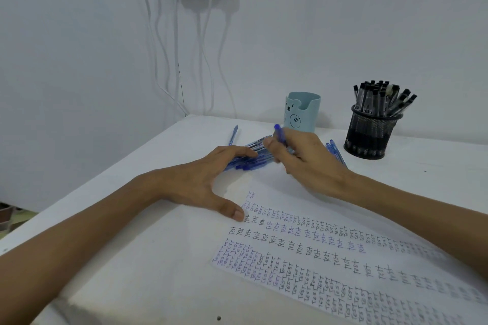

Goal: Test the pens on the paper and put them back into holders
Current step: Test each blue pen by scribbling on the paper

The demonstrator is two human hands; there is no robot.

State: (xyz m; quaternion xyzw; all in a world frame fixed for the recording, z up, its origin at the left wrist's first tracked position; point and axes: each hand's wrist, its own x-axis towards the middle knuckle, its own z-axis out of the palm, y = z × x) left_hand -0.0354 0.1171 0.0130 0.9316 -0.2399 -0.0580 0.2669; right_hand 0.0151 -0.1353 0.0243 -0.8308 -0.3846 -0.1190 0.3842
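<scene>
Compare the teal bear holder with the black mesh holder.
The teal bear holder has solid walls with a bear face; the black mesh holder is see-through wire. No pens show above the teal bear holder's rim, while the black mesh holder is packed with black-capped pens. The teal bear holder's rim has a notch; the black mesh holder's rim runs unbroken. Both stand upright on the white table.

Paper (290,253) rt side off-frame; blue pens (253,163) partly behind left hand (195,179).
</scene>
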